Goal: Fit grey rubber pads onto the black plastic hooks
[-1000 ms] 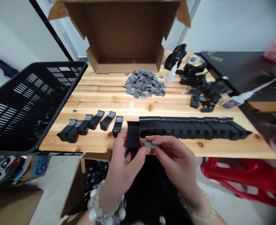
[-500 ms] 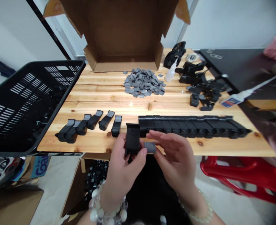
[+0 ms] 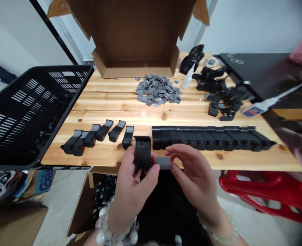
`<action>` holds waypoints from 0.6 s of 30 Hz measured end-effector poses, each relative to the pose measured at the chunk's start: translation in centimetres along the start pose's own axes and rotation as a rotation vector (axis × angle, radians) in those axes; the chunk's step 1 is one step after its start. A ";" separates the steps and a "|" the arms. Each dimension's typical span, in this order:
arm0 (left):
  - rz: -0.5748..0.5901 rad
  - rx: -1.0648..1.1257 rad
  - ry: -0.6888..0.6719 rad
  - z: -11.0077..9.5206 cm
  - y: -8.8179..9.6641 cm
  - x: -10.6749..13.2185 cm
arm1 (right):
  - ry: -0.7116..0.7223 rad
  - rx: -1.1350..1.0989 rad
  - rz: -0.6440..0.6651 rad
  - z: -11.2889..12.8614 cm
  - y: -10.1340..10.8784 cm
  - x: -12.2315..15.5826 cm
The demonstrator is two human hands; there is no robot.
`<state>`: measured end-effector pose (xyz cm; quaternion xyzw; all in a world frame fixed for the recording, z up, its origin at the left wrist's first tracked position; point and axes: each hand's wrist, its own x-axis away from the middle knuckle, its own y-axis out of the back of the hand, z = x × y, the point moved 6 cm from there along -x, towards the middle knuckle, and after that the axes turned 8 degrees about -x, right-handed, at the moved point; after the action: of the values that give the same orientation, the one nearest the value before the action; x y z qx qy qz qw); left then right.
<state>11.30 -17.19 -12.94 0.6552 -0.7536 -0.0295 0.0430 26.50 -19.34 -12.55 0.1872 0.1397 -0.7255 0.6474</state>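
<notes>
A boxy black plastic clip (image 3: 142,153) fills the left hand (image 3: 131,194).

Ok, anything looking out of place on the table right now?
The black plastic pieces left of the hands lie slanted and unevenly spaced, unlike the tight, straight row on the right. The black plastic basket also sits tilted over the wooden table's left edge.

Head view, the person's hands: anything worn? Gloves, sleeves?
No gloves, rings or sleeves show on the left hand or the right hand. The left wrist wears a chunky bracelet of large white and clear beads, the right wrist a thin bracelet of small pale beads.
</notes>
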 end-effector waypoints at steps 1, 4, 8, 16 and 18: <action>0.002 0.008 0.004 0.0 0.0 0.0 | 0.059 0.061 0.041 0.5 -0.1 0.0; 0.016 -0.006 0.000 -0.2 -0.1 -0.2 | 0.266 0.258 0.131 1.9 -0.6 0.0; 0.085 -0.072 -0.003 0.0 -0.7 -0.1 | 0.259 0.251 -0.011 2.5 0.2 -0.4; 0.166 -0.164 -0.018 1.0 -2.0 0.7 | -0.003 0.066 -0.220 1.8 0.7 -1.8; 0.178 -0.185 -0.030 0.9 -2.2 0.9 | -0.011 0.073 -0.222 1.8 0.5 -2.0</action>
<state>13.29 -18.36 -14.06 0.5784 -0.8034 -0.1048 0.0946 27.07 -18.40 -10.05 0.1902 0.1295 -0.7985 0.5563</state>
